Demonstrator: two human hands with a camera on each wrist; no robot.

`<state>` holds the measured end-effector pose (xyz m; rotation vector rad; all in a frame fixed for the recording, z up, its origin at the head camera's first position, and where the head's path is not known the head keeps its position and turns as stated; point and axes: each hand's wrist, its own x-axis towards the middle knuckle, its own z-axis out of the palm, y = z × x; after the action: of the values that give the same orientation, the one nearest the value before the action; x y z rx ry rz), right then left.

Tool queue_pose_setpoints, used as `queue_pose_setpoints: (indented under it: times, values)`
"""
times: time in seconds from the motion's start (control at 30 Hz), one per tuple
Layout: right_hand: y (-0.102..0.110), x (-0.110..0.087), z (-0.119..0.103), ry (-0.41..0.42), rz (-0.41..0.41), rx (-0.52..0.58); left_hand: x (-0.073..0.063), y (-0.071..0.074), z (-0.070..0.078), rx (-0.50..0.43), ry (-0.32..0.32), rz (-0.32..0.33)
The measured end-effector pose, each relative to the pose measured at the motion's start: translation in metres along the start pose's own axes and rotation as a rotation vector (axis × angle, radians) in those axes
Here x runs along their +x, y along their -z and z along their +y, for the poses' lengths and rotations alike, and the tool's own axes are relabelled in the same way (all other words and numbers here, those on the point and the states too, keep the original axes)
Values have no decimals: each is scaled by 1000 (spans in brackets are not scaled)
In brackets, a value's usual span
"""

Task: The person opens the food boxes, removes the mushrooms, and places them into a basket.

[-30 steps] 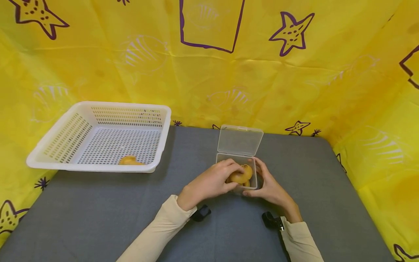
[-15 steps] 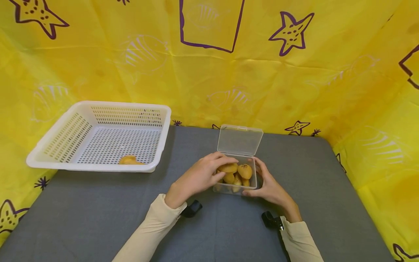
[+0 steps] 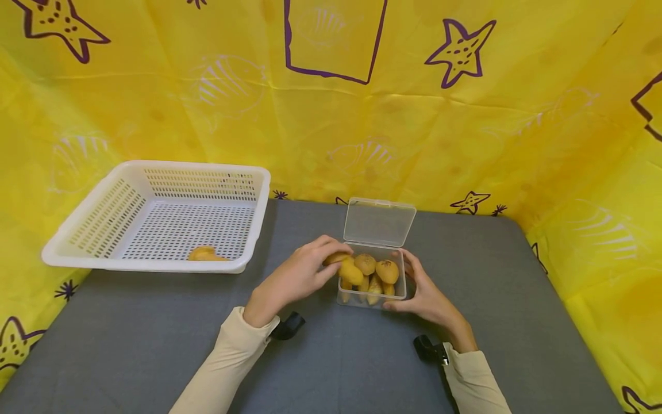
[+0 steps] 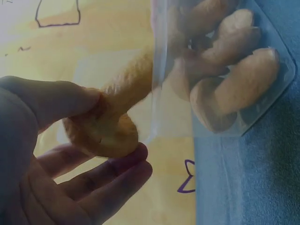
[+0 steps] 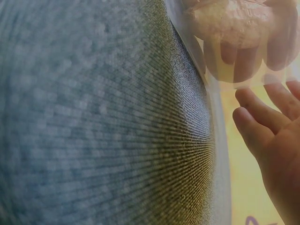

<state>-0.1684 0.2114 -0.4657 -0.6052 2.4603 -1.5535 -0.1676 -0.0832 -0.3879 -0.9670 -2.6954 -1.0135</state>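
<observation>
My left hand [image 3: 305, 267] pinches a tan mushroom [image 4: 105, 136] between thumb and fingers over the left rim of a clear plastic box [image 3: 343, 299]. Its stem [image 3: 351, 271] points toward the box, the cap lying in my fingers. Inside the box stand several more mushrooms [image 3: 387, 271], mostly caps up in the head view. My right hand [image 3: 426, 296] holds the box's right side, thumb at the near corner and fingers at the far side. In the right wrist view its fingertips [image 5: 246, 115] are right by the clear wall. The hinged lid [image 3: 380, 223] is raised at the back.
A white perforated basket [image 3: 170, 264] stands at the left with a tan mushroom [image 3: 204, 253] near its front wall. Grey cloth [image 3: 357, 362] covers the table. Yellow printed fabric [image 3: 320, 126] hangs behind and along the sides.
My left hand has drawn back left from the middle of the box to its left rim with a mushroom, uncovering the others. The right hand and box have stayed in place.
</observation>
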Motion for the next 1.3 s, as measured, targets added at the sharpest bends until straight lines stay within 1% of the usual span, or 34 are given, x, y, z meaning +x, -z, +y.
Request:
queue_pose_setpoints:
  times: [0.17,0.33,0.53,0.73,0.87,1.03,1.13,1.3]
  values:
    - [0,0,0,1,1,-9,-1,-1,-4,-14,-14,9]
    - [0,0,-1,2,4,-14,-2,-5,-7,-16,-4,0]
    - [0,0,0,-5,-1,-14,0,-10,-9,-15,12,-5]
    - [1,0,0,2,-1,-9,1,-9,-8,4,5,-18]
    - [1,0,0,11,0,-9,0,-6,-8,18,-26,7]
    - [1,0,1,13,5,-7,-2,4,-9,15,-60,77]
    - [1,0,0,8,7,-10,-3,12,-11,12,-61,111]
    - [0,0,0,5,8,-17,-8,30,-15,1,-39,163]
